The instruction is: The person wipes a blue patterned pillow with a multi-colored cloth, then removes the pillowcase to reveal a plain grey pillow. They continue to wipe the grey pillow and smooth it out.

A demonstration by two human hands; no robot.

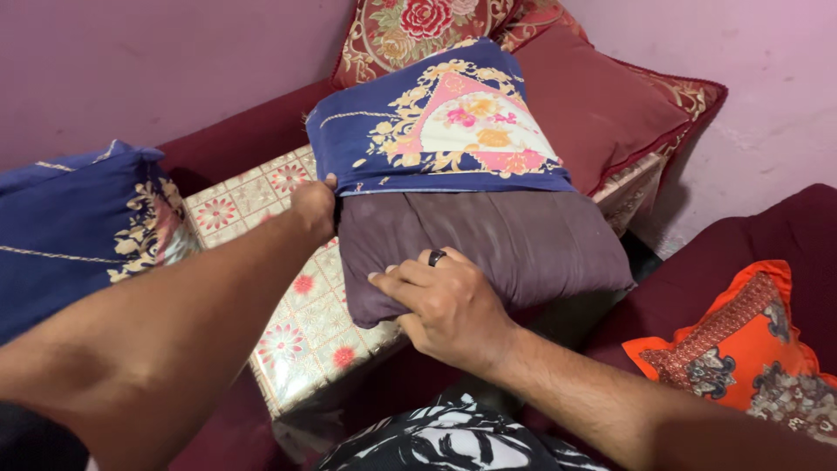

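A dull purple-brown pillow [514, 235] lies on a table, half inside a blue pillowcase [436, 122] with gold scrolls and a pink flowered panel. My left hand [312, 205] pinches the open edge of the pillowcase at the pillow's left corner. My right hand [445, 301], with a dark ring on one finger, grips the bare lower edge of the pillow. The far end of the pillow is hidden under the blue cloth.
The table [288, 340] has a flowered tile-pattern cover. A blue patterned cushion [78, 218] sits at the left. Red floral [410, 26] and maroon [602, 105] cushions lean in the corner behind. An orange cushion [741, 340] rests on the dark red sofa [785, 235] at the right.
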